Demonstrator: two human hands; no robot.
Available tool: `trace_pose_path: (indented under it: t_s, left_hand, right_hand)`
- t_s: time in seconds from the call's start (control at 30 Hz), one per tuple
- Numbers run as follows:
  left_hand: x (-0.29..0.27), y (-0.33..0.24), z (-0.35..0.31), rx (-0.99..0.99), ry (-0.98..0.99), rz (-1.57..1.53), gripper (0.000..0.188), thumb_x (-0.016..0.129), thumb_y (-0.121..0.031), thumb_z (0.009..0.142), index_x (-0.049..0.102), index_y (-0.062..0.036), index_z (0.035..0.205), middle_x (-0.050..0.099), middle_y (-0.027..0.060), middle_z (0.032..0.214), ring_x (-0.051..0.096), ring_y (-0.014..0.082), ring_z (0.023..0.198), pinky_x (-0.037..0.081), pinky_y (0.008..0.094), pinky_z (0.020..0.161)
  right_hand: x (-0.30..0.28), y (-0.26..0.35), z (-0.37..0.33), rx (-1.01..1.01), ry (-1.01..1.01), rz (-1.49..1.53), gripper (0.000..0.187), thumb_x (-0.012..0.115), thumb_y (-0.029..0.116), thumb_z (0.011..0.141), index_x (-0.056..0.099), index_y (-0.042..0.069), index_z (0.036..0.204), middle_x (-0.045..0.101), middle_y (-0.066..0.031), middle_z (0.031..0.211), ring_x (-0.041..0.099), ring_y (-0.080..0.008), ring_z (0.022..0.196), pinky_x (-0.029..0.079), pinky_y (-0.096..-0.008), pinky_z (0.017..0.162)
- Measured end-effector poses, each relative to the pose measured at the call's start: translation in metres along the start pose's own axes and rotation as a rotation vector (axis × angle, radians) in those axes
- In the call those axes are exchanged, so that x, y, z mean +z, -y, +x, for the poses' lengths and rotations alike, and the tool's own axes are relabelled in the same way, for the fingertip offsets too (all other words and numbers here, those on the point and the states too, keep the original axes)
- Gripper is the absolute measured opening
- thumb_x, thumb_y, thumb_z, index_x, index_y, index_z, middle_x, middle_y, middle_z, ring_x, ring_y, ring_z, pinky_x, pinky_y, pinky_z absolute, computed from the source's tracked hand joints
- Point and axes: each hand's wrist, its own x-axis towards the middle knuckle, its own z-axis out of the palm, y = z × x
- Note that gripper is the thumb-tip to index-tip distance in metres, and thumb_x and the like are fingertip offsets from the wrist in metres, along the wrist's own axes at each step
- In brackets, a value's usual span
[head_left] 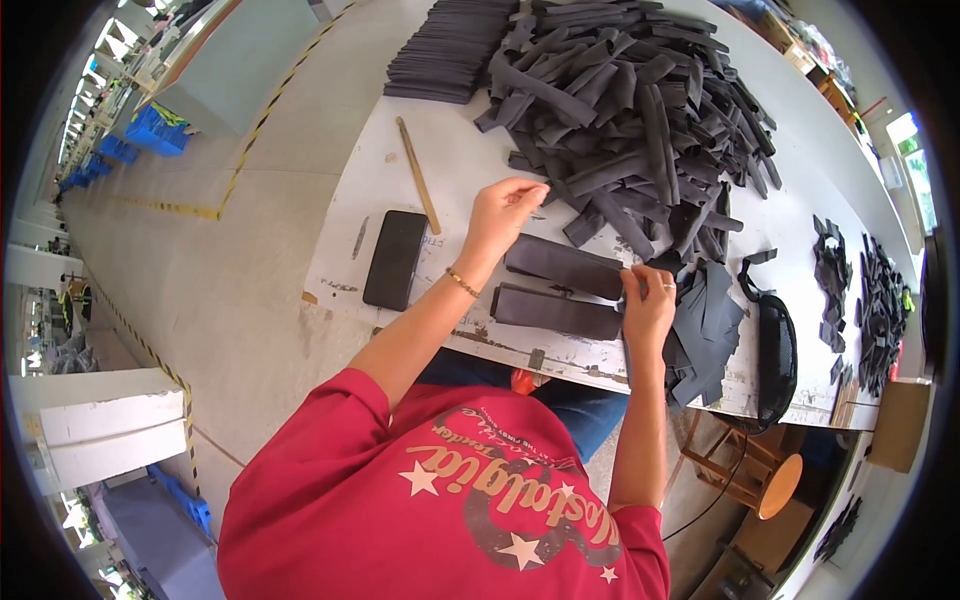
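Two flat dark grey strips of fabric-like material lie on the white table in front of me, a far strip [560,265] and a near strip [555,312]. My right hand [650,305] has its fingers closed at the right end of the far strip. Raised above that strip's left end is my left hand [503,215], with thumb and fingers pinched together. Whatever is between those fingertips, if anything, is too small to make out. Beyond both hands rises a large loose heap of similar strips [630,110]. A neat stack of strips [445,50] sits at the far left.
Left of my hands lie a black phone [395,260] and a wooden stick [417,175]. At the right are flat dark pieces [705,325], a black mesh object [775,360] and more dark scraps [880,310]. A wooden stool [775,485] stands below the table's right side.
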Motion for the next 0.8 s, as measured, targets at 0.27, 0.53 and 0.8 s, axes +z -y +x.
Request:
trace_pose_path:
  t_s: [0.27,0.53,0.8]
  left_hand:
    - [0.066,0.022,0.089,0.389,-0.032,0.428,0.013,0.063,-0.013,0.087,0.071,-0.0044,0.092,0.068,0.0139,0.088,0.066,0.0284,0.079,0.051,0.0349,0.072]
    - [0.087,0.036,0.108,0.321,0.047,0.683,0.018,0.062,-0.020,0.086,0.071,-0.0053,0.088,0.068,0.0160,0.094,0.064,0.0352,0.091,0.050,0.0417,0.082]
    - [0.151,0.004,0.095,-0.214,0.224,0.122,0.033,0.064,-0.022,0.091,0.063,0.0100,0.093,0.067,0.0153,0.078,0.067,0.0202,0.058,0.057,0.0296,0.053]
  right_hand:
    - [-0.066,-0.054,-0.033,0.047,-0.066,-0.412,0.014,0.066,0.009,0.084,0.065,0.005,0.097,0.061,-0.0129,0.096,0.057,-0.0343,0.092,0.046,-0.0438,0.081]
    - [-0.091,-0.076,-0.035,0.108,-0.040,-0.459,0.021,0.064,0.011,0.086,0.065,0.003,0.106,0.061,-0.0135,0.105,0.054,-0.0358,0.102,0.042,-0.0448,0.090]
    - [-0.088,-0.071,-0.046,0.183,0.134,-0.711,0.033,0.068,0.015,0.083,0.061,0.005,0.114,0.060,-0.0114,0.108,0.054,-0.0305,0.105,0.043,-0.0415,0.086]
